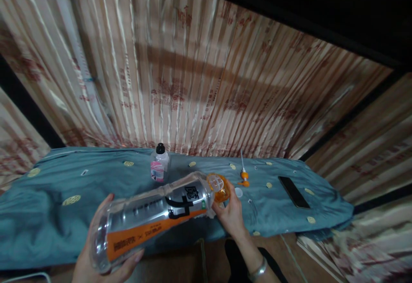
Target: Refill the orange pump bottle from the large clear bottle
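A large clear plastic bottle [154,216] with a silver and orange label lies slanted across the front of my view, its right end higher. My left hand [106,248] is wrapped round its left end from below. At the bottle's right end, my right hand [231,208] grips a small see-through orange bottle [219,187] with white print. The two bottles touch or overlap there; how their mouths meet is hidden. Just beyond my right hand, an orange pump head [244,178] with a pale tube lies on the teal bedding, near a small white round disc [238,192].
On the teal bedding [199,169], a clear bottle with a black cap and pink label [160,162] stands at the back. A black phone [293,192] lies to the right. Patterned curtains [180,72] hang behind, with dark frame bars at both sides.
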`<state>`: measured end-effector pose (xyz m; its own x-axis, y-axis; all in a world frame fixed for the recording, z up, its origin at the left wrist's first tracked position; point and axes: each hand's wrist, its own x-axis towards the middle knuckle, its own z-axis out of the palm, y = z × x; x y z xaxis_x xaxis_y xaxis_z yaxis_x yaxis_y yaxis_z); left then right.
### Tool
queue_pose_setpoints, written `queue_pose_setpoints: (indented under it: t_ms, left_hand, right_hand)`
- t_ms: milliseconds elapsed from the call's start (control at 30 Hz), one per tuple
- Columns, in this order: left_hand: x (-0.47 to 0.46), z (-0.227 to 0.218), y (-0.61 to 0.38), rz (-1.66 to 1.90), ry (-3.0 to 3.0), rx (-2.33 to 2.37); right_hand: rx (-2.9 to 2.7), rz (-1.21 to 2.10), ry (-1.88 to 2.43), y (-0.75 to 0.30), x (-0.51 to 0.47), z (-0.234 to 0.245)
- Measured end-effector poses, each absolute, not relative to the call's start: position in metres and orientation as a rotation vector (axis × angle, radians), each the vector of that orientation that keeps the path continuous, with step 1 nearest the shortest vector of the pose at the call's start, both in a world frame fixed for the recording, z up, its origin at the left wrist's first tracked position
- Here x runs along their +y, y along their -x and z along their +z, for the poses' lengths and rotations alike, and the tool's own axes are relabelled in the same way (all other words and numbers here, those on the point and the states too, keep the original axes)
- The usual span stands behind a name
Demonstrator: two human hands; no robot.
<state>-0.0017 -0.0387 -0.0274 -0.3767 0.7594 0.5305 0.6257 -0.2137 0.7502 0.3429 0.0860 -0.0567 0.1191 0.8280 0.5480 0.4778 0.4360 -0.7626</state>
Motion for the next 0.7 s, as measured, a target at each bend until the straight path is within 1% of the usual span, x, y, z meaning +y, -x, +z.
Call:
queue_pose_setpoints:
  t_ms: [200,700]
  left_hand:
    - [-0.042,-0.003,-0.029,1.698,-1.4,1.882]
    - [-0.044,0.004,-0.029,1.679,-1.318,1.867]
  right_hand:
    - [-1.516,0.377,1.2,-0.342,0.086,-0.058]
    - [-1.523,0.376,1.226,-0.343,0.085,-0.055]
